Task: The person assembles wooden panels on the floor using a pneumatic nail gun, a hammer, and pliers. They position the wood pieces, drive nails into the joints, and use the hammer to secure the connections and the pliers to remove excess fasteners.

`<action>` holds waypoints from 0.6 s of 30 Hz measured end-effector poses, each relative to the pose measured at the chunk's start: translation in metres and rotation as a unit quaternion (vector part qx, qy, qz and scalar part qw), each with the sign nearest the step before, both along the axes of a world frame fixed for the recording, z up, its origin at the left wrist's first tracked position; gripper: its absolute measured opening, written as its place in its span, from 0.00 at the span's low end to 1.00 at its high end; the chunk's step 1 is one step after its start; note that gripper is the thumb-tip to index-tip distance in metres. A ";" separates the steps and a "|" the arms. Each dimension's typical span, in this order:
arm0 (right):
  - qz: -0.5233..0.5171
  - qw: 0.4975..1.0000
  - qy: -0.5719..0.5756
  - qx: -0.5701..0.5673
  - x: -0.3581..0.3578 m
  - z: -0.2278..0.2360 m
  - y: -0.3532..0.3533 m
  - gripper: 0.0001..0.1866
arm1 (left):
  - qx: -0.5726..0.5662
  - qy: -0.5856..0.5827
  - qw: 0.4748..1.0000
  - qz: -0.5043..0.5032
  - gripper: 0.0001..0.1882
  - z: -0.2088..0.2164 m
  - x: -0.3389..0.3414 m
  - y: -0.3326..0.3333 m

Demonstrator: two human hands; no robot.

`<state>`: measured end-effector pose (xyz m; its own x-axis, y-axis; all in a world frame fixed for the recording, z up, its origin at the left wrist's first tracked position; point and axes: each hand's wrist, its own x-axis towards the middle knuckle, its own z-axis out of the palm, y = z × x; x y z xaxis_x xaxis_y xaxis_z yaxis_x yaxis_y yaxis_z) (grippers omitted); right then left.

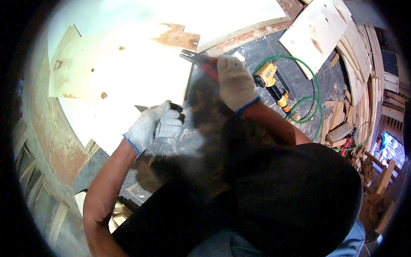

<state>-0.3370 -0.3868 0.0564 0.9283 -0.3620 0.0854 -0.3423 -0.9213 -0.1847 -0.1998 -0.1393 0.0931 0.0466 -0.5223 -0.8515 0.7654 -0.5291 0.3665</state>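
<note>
Red-handled tool (201, 62) slanting up leftward, right grip (235, 83) clasping it, left grip (155, 123) holding blade (140, 108)

Your right glove (235, 81) hides part of the red-and-black tool (204, 64); your left glove (150, 125) covers the dark pointed tool's (140, 108) middle. Black shape (299, 188) blocks lower centre. Far pale sheet (239, 13) cropped up top.

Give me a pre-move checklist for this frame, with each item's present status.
1. Left hand gloved, gripping the pointed dark tool: ok.
2. Right hand gloved, gripping the red-handled tool: ok.
3. Yellow nail gun laid down, out of both hands: ok.
4. Pale board surface fully readable: not ok, glare washes out parts.
5. Red-handled tool's head touching the board: cannot tell.
</note>
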 end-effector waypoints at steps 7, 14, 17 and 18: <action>0.058 0.987 -0.026 -0.147 0.012 -0.005 0.003 0.10 | 0.001 0.086 0.994 0.072 0.32 -0.026 -0.001 0.006; 0.076 0.997 0.003 0.011 0.010 -0.009 -0.007 0.13 | 0.010 0.109 0.989 0.099 0.33 -0.030 -0.003 0.002; 0.068 0.987 0.002 0.145 0.007 -0.003 -0.011 0.13 | 0.017 0.098 0.991 0.091 0.33 -0.030 -0.003 0.003; 0.057 0.971 0.009 0.232 0.005 -0.007 -0.012 0.13 | 0.024 0.094 0.992 0.084 0.33 -0.030 -0.003 0.004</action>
